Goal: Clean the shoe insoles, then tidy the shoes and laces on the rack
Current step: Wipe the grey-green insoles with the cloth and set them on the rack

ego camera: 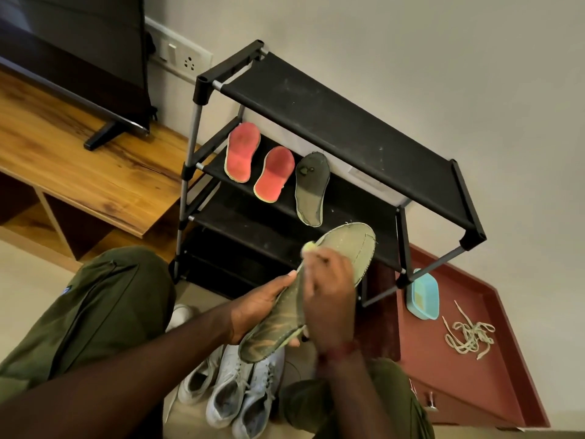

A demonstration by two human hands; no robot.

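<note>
We grip the green insole (348,245) from below with the left hand (256,308): the thumb curls over its left edge and the fingers wrap under its heel. The right hand (329,296) lies across its middle, fingers curled on a small yellow cloth (308,247) that is pressed to the top face. The insole hangs before the front edge of the rack (316,99), toe upward. The toe is pale green with visible stitching; the heel is dark and streaked.

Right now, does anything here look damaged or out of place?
The laces lie tangled on the red board beside the rack, not on it. The dark insole on its shelf shows a pale worn patch.
</note>
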